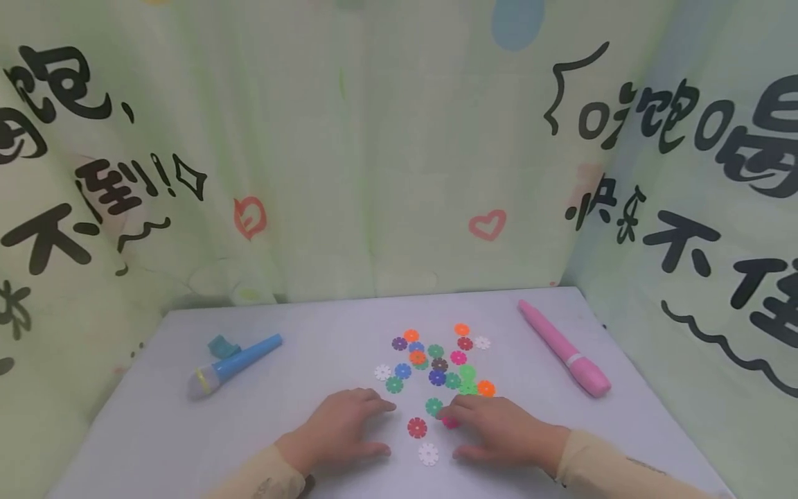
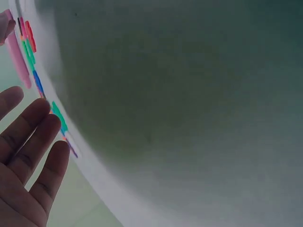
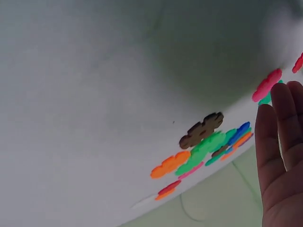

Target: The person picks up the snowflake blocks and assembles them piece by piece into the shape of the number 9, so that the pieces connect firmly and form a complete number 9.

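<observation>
My left hand (image 1: 349, 426) lies flat on the white table (image 1: 299, 333), fingers straight, holding nothing; its fingertips are just left of a teal snowflake disc (image 1: 433, 406). My right hand (image 1: 483, 430) also lies flat, and its fingertips touch a pink disc (image 1: 450, 421). Between the hands lie a red disc (image 1: 416, 427) and a white disc (image 1: 427, 454). Several coloured discs (image 1: 436, 360) are scattered beyond. In the left wrist view the left hand (image 2: 28, 161) shows straight fingers. The right wrist view shows the right hand's fingers (image 3: 279, 137) beside the pink disc (image 3: 266, 85).
A blue pen-shaped toy (image 1: 233, 366) lies at the left of the table, a pink one (image 1: 564, 348) at the right. Printed green curtains (image 1: 374, 173) close in the table on three sides. A brown disc (image 3: 201, 130) and an orange disc (image 3: 170, 164) show in the right wrist view.
</observation>
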Available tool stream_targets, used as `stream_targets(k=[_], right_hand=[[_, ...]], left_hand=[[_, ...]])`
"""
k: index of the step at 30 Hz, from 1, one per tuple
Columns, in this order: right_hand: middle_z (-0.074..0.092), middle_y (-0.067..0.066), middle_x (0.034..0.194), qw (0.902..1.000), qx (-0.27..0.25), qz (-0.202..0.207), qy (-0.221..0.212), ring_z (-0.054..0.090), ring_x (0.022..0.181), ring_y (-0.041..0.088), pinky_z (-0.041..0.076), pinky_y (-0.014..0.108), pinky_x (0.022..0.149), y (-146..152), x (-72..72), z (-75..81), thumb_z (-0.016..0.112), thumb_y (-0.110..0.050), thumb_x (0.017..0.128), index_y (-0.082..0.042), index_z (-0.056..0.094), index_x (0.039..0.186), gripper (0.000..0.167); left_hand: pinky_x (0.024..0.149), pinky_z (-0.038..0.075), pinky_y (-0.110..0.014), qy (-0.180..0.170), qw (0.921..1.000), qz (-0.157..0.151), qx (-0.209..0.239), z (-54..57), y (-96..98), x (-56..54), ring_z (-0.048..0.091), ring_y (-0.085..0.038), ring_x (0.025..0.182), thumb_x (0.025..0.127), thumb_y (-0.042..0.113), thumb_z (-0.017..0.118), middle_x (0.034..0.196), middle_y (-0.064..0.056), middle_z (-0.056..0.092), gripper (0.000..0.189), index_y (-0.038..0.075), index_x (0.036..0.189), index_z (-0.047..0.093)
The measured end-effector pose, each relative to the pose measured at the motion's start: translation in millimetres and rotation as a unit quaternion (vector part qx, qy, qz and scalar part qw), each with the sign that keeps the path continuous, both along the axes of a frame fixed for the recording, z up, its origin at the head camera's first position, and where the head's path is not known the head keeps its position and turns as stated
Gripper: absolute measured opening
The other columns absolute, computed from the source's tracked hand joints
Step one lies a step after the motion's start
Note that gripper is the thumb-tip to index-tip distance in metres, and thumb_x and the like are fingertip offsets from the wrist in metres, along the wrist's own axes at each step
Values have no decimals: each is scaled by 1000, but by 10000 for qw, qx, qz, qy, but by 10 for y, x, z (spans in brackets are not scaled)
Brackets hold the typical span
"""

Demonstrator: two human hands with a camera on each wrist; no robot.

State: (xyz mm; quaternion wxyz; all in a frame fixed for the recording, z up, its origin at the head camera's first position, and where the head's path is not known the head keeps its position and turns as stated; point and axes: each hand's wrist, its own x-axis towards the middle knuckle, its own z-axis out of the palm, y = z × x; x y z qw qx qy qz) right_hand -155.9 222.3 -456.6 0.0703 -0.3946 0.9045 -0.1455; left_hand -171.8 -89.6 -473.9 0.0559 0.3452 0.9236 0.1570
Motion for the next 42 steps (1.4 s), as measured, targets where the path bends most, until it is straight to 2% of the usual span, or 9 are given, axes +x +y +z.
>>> stream_targets(k=[6,10,13,17,23,29,34,39,42], right_hand=[[57,-23,105,9975,-346,65,-617,55,92,-3,51,25,83,-136,-9,-44,75,-38,90,-27,63,125,39],[59,-23,105,9954,-513,136,-799,55,92,-3,51,23,82,-191,-7,-81,77,-36,89,-27,63,126,40],[60,-23,107,9944,-576,183,-867,56,94,-4,51,23,83,-216,-6,-109,77,-35,89,-27,63,127,41],[60,-23,107,9950,-565,205,-800,56,95,-5,51,24,84,-233,-6,-140,77,-35,89,-26,63,127,41],[60,-20,107,9954,-690,324,-584,56,95,-3,51,22,83,-240,1,-179,77,-31,89,-24,64,126,40],[58,-20,103,9959,-704,443,-355,53,91,-3,49,19,78,-246,-6,-225,77,-30,89,-26,66,126,38],[55,-21,99,9975,-523,450,-159,52,89,-3,48,18,77,-260,-5,-231,77,-30,88,-27,71,120,32],[57,-22,103,9977,-462,325,-385,53,93,-4,50,21,81,-269,0,-199,78,-28,88,-28,71,116,29],[57,-22,102,9977,-471,329,-358,53,92,-4,50,21,80,-272,-1,-199,78,-28,88,-27,72,116,29]], left_hand=[[93,50,-38,-123,9998,54,136,-105,111,-72,59,-7,107,81,52,78,114,16,64,49,30,124,69],[89,51,-34,-70,9998,-59,203,-132,199,-121,58,-5,102,81,51,80,110,17,63,49,32,124,69],[81,51,-28,-89,9996,-91,236,-154,265,-154,54,-2,91,80,49,81,101,18,59,49,34,125,69],[71,45,-21,-15,9995,-193,240,-162,322,-185,47,-2,79,79,45,83,89,18,52,48,35,124,69],[68,41,-20,-86,9985,-453,301,-134,383,-208,44,-1,75,80,37,84,83,19,50,44,35,122,72],[68,40,-17,357,9963,-766,173,-145,429,-209,44,-1,73,83,35,82,81,19,49,35,33,117,74],[65,39,-17,271,9976,-610,179,-107,438,-176,44,-1,71,85,31,81,78,19,49,26,31,111,77],[67,41,-17,115,9984,-512,223,-60,447,-160,46,0,72,85,30,81,80,19,51,26,29,110,77],[66,41,-17,52,9983,-540,209,-39,461,-153,46,0,71,85,28,81,80,18,52,27,30,111,77]])
